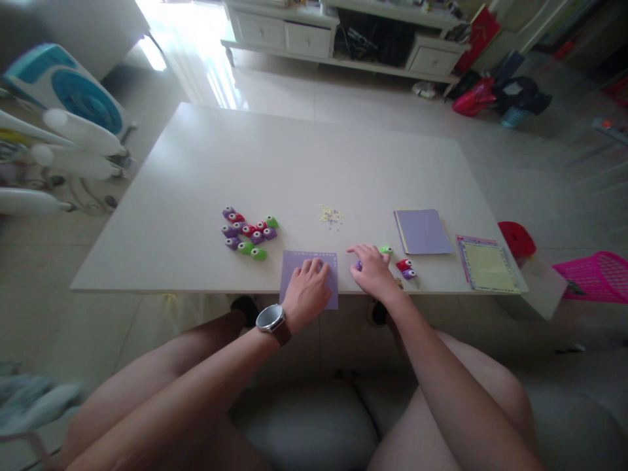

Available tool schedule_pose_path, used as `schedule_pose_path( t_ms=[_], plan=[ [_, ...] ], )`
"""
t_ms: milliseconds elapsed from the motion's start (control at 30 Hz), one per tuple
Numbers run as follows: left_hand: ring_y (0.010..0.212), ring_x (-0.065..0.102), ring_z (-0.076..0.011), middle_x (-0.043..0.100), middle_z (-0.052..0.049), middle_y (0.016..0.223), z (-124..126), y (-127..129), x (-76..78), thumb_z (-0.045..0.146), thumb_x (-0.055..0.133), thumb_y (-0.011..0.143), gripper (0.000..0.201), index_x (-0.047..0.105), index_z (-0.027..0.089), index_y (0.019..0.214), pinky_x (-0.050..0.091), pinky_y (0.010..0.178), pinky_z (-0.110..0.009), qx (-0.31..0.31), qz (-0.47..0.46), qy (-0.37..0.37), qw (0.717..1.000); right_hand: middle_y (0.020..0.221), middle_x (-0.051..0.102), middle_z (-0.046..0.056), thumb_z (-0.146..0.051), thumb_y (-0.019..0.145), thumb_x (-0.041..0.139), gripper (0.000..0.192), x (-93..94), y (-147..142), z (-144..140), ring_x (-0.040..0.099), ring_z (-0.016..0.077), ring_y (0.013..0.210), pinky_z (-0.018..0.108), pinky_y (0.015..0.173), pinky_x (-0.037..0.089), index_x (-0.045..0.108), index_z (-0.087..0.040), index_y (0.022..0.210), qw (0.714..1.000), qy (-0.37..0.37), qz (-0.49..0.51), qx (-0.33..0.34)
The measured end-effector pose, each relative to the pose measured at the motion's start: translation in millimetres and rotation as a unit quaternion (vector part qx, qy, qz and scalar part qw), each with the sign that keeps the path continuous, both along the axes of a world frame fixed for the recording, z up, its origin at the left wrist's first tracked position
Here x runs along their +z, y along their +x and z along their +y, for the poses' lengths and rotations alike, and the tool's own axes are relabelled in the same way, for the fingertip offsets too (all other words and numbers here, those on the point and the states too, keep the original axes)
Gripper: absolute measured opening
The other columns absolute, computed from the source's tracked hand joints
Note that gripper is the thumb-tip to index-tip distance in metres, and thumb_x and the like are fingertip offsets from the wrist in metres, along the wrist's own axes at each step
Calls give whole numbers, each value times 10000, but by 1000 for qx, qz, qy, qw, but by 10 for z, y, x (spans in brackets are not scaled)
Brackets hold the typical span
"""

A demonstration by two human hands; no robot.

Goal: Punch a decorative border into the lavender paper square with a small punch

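Observation:
In the head view, my left hand (309,288) lies with its fingers resting on a purple paper sheet (289,275). A line of small punched shapes runs along the sheet's far edge and down its right side. My right hand (371,267) hovers low over the table, index finger and thumb apart. Partly covered beneath it is a purple craft punch (358,265); whether the fingers touch it is unclear. Close by that hand lie a green punch (386,250), a red punch (404,264) and another purple punch (409,275).
Several purple, red and green punches (248,230) cluster on the left of the white table (294,150). Tiny yellow and purple paper bits (330,216) lie mid-table. At right are a stack of purple paper (423,231) and a yellow sheet (488,265) with a punched border.

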State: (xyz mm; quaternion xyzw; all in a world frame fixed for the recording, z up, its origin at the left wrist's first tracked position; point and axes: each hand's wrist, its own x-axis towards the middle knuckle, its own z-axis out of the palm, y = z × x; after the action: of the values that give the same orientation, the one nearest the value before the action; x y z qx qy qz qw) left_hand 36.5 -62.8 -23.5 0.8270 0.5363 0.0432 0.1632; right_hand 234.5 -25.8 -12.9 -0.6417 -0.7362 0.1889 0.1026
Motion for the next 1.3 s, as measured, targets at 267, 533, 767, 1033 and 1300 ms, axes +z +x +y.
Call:
schedule_pose_path(
  t_ms=[267, 533, 767, 1033, 1300],
  plan=[
    [1402, 454, -310, 479, -141, 1583, 5, -8, -43, 242, 533, 921, 504, 480, 164, 1417, 443, 1092, -470, 1, -10, 2, 1000, 1192, 717, 69, -186, 860, 572, 229, 51, 19, 1, 560, 285, 1188, 410, 917, 374, 701, -225, 1044, 999, 4, -35, 0],
    [1533, 324, -330, 382, -149, 1662, 189, 57, -73, 257, 538, 934, 571, 467, 143, 1489, 311, 1235, -503, 16, -20, -13, 1000, 1181, 712, 67, -201, 905, 580, 183, 194, -66, -109, 562, 270, 1174, 416, 933, 371, 690, -229, 1049, 999, 5, -37, 39],
    [1360, 458, -310, 538, -137, 1481, 302, 151, -88, 269, 541, 936, 559, 455, 205, 1485, 410, 1114, -507, 26, -14, 12, 999, 1182, 708, 77, -204, 919, 583, 166, 241, -115, -217, 563, 270, 1173, 421, 914, 369, 677, -226, 1055, 997, -4, -38, 72],
    [1419, 417, -306, 509, -126, 1536, 393, 149, -163, 285, 506, 964, 570, 439, 184, 1521, 365, 1174, -486, 40, -12, 27, 999, 1164, 707, 51, -208, 927, 577, 145, 261, -112, -255, 573, 257, 1150, 420, 894, 363, 672, -232, 1033, 996, 7, -42, 83],
    [1479, 375, -325, 465, -134, 1591, 387, 151, -176, 332, 504, 984, 594, 423, 165, 1549, 323, 1224, -492, 40, -9, 12, 999, 1156, 707, 66, -205, 922, 583, 151, 226, -112, -255, 570, 261, 1150, 423, 896, 370, 681, -228, 1035, 995, 1, -47, 90]
  ],
)
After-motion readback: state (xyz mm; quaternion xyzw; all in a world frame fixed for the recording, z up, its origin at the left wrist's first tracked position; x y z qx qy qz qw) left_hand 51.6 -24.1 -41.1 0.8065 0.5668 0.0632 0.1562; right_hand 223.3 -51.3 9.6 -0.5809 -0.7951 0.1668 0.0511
